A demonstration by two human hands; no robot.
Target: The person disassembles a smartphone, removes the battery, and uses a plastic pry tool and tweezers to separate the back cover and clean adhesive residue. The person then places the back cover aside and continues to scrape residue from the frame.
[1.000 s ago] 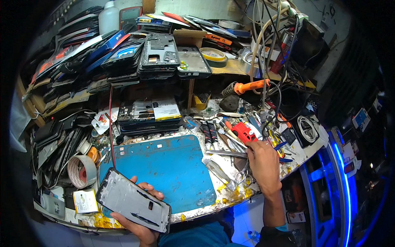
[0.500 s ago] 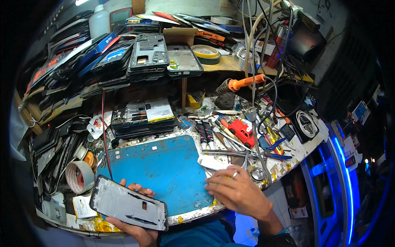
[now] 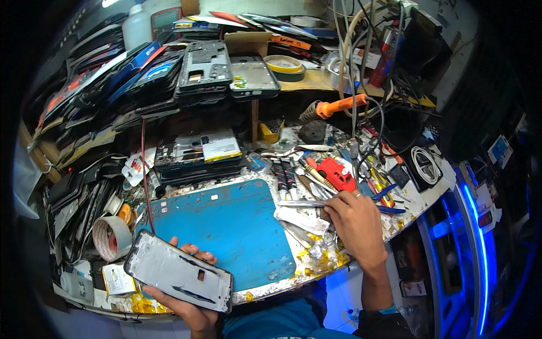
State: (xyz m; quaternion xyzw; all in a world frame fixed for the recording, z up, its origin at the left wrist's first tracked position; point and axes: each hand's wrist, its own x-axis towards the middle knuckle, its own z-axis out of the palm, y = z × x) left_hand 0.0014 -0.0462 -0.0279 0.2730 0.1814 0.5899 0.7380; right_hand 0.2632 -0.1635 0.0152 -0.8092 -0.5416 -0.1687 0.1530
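My left hand (image 3: 195, 312) grips a grey phone frame (image 3: 169, 268) with a black rim, tilted over the near left edge of the blue work mat (image 3: 217, 217). Its thumb lies along the near side, and the other fingers show past the far side. Over the tools to the right of the mat, my right hand (image 3: 357, 229) has its fingers pinched on the right end of a pair of silver tweezers (image 3: 302, 203). A crumpled white piece (image 3: 302, 220) lies just in front of them.
A red toy-like car-shaped block (image 3: 336, 174), blue-handled pliers (image 3: 389, 209) and other hand tools crowd the right. An orange soldering iron (image 3: 341, 106) rests in its coil holder behind. Tape rolls (image 3: 111, 237) stand left; stacked phone parts (image 3: 197, 155) sit behind the mat.
My right hand has moved right and away from me, from the mat's right edge to the tools, and its fingers have closed on the tweezers. My left hand keeps the phone frame nearly still.
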